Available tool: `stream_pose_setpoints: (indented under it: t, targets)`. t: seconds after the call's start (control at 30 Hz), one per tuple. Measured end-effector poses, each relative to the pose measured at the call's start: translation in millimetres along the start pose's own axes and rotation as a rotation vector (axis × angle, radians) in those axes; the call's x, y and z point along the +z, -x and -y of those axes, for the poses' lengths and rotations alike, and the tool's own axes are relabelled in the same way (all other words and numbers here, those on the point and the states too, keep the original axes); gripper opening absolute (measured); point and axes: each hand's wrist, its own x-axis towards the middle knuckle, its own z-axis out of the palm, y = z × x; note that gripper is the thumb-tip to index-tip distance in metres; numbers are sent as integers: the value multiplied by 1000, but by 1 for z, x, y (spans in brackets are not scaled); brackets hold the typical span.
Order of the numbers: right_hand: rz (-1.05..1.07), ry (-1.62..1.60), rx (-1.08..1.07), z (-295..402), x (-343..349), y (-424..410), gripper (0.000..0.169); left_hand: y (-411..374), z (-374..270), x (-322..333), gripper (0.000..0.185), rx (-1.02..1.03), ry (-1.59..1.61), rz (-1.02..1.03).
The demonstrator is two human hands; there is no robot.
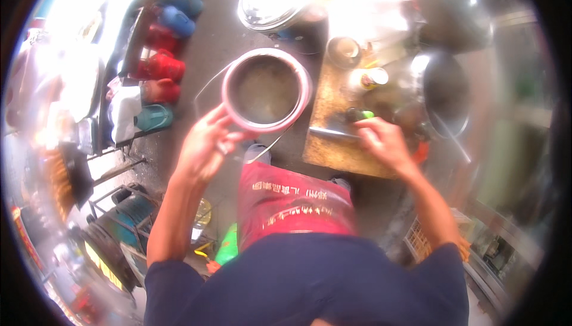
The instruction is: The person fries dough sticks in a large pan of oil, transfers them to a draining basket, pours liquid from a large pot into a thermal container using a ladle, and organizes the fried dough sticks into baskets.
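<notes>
A round pink-rimmed bucket is in front of me, with murky liquid inside. Its wire handle hangs down loose. My left hand is at the bucket's near left side, fingers spread and seemingly touching the wall under the rim. Whether they carry its weight does not show. Over the worn wooden tabletop, my right hand has curled fingers at the right end of a shiny metal rod or blade. Blur hides whether they grip it. A bright green cap shows just beyond these fingers.
Further back on the tabletop are a bowl and a blurred can or cup. A wide metal pan is at right. Several red and blue jugs line a rack at left, beside a teal one. A shiny vessel is ahead.
</notes>
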Motion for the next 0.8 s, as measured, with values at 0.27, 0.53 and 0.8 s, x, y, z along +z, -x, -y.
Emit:
stream_pose_setpoints:
  t: [0.27, 0.53, 0.8]
  targets:
    - [-272, 131, 238, -178, 380, -264, 43, -24, -71, -179, 77, 3, 22, -310]
    - [-107, 325, 541, -146, 375, -289, 31, -12, -106, -282, 74, 55, 248, -419]
    - [-423, 64, 495, 41, 165, -180, 36, -3, -138, -330, 76, 42, 171, -226]
